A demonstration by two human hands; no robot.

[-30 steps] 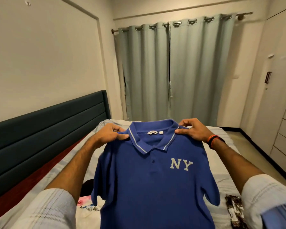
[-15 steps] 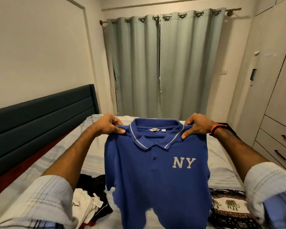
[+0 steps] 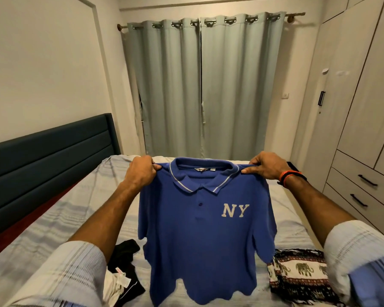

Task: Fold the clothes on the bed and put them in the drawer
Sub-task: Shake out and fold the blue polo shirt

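— Blue polo (image 3: 200,235), front facing us, white "NY" on the chest. Where is it?

— Up in the air over the bed (image 3: 60,220), hanging full length, unfolded. Both hands have it by the shoulders, one on each side of the collar.

— How are the hands set?

— Left hand (image 3: 140,171) has its fingers curled, pinching the shoulder seam. Right hand (image 3: 265,166) does the same on the other side, with an orange band at that wrist.

— Anything else on the bed?

— Black cloth (image 3: 125,249) and a white garment (image 3: 114,286) lie below the left arm. An elephant print (image 3: 302,275) lies to the right, just beside the polo's hem.

— And the drawers (image 3: 364,191)?

— On the right, under the wardrobe doors, both closed. Grey curtains (image 3: 204,85) hang at the far wall.
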